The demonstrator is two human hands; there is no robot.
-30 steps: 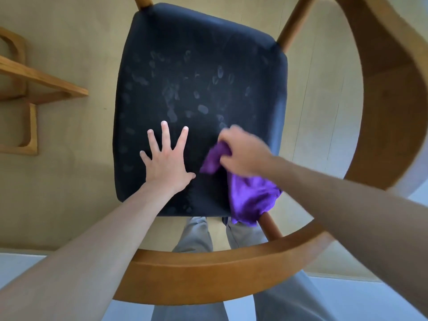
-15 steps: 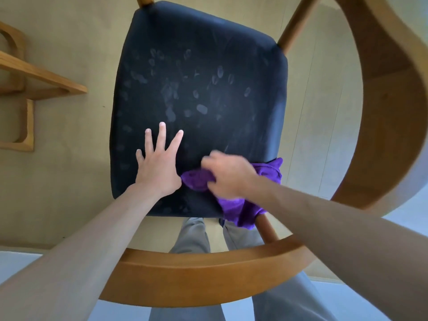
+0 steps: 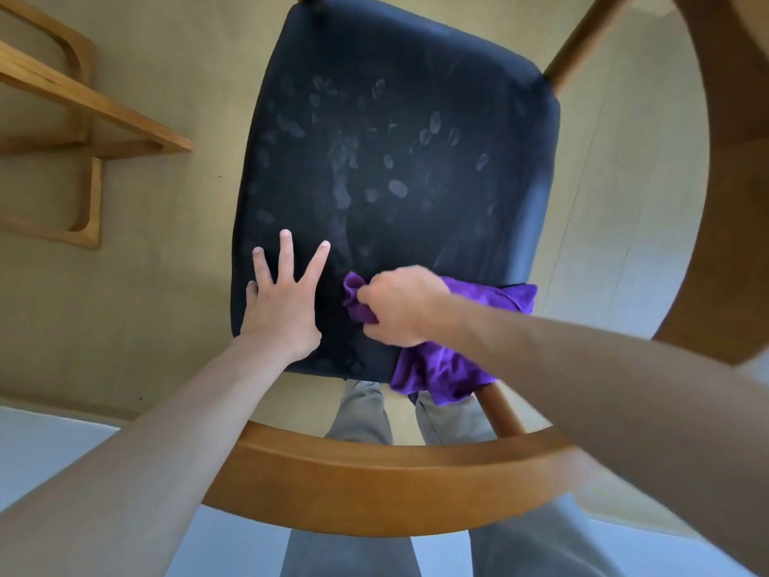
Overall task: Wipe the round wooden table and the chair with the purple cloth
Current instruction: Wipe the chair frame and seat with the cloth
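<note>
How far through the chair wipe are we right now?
Done: nothing looks clean yet. In hand: the right hand grips the purple cloth at the near edge of the dark seat, with the left hand flat beside it. Left: pale smudges mark mid-seat; the table is out of view.

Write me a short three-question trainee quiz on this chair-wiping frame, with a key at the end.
1. True or false: the left hand lies flat with spread fingers on the dark padded chair seat.
2. Which hand grips the bunched purple cloth?
A. left hand
B. right hand
C. neither
3. Fill in: the pale smudge marks on the seat lie mostly on the side ____ from the person, beyond both hands.

Key:
1. True.
2. B; part of the cloth hangs over the seat's near right corner.
3. Farther.
</note>
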